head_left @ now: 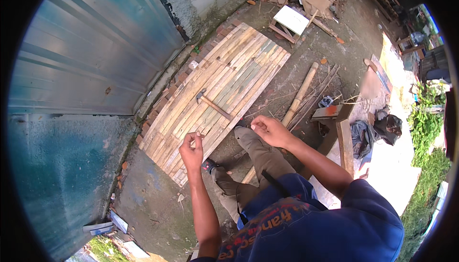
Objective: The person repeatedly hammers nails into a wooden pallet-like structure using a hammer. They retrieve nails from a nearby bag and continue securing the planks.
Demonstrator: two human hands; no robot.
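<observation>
Left hand (191,151) appears above the slatted panel's near long edge, thumb and forefinger close together; cannot tell whether they pinch anything. Right hand (268,129) sits outside that same edge, fingers curled inward; contents, if any, hidden. Hammer (215,106) lies untouched on the slatted panel (253,66), handle end close to the near long edge. Judgement: hold low on the handle, left fingers clear of the head's path. Its long axis runs across the slats, head pointing toward the far long edge, where bricks (172,91) show alongside.
</observation>
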